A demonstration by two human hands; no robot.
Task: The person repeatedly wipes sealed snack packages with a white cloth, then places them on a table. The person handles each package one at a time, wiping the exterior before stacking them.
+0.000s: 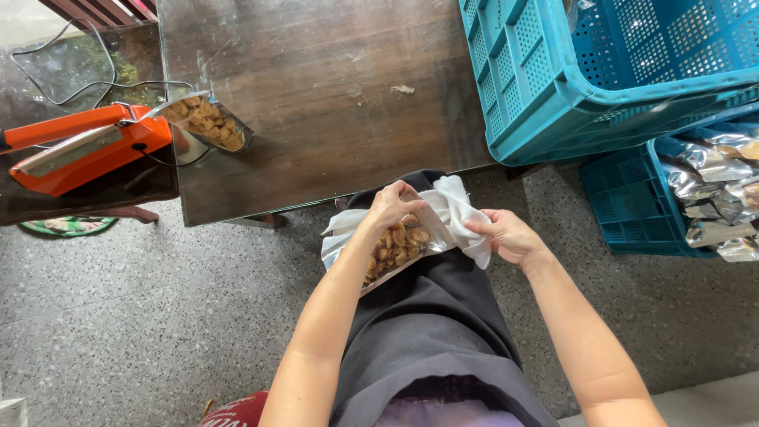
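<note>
Sealer: an orange heat sealer [79, 146] sits on the dark side table at far left, its black cord trailing behind; a tug on the cord could drag it toward the edge.
Pouch in sealer: 1 clear-fronted pouch of brown snacks [207, 122] lies with one end at the sealer's jaw and its body on the corner of the wooden table [332, 87]; it sits near the table edge and looks easy to knock off.
Left hand: the left hand [389, 207] is closed on the top edge of the snack pouch [398, 249], fingers pinched over its mouth.
Pouch on lap: it rests tilted on the person's lap, over the dark apron, just beside the table edge; whether its mouth is open I cannot tell. If it is, a tilt toward the knees would likely spill snacks on the floor.
Cloth: a white cloth [462, 213] lies under and behind the pouch; bunched folds could catch the pouch's mouth.
Right hand: the right hand [506, 236] pinches the cloth's right side, fingers together on the fabric.
Crates: 2 teal crates [553, 87] stand at right, the lower one holding silver pouches [711, 198].
</note>
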